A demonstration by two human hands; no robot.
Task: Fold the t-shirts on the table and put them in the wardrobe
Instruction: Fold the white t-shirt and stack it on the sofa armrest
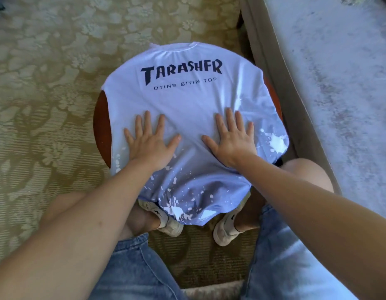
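Head view: one white t-shirt point(187, 100) lies spread on a round reddish-brown surface point(102, 124), with both hands on it.
T-shirt: it is flat under and beyond the fingers point(147, 122). Its collar is at the far edge, ahead of the fingertips, and dark printed lettering sits between collar and fingertips. The hem hangs off the near edge, behind the wrists, and is mottled with white splashes.
Left hand point(150, 146): palm down on the cloth, with the fingers straight and spread and the thumb pointing inward. It holds nothing.
Right hand point(233, 141): palm down just beside the left, with a strip of cloth between the two thumbs. The fingers are straight and spread, pressing flat and gripping nothing.
Surface: bare wood shows outside the left little finger and as a sliver outside the right hand.
Carpet point(47, 83): olive with a floral pattern, lying left of and beyond the fingers.
Seat point(328, 83): pale grey with a beige edge, to the right of the right fingers.
Legs: denim shorts point(133, 267) and light shoes point(170, 224) show below the wrists, under the hanging hem.
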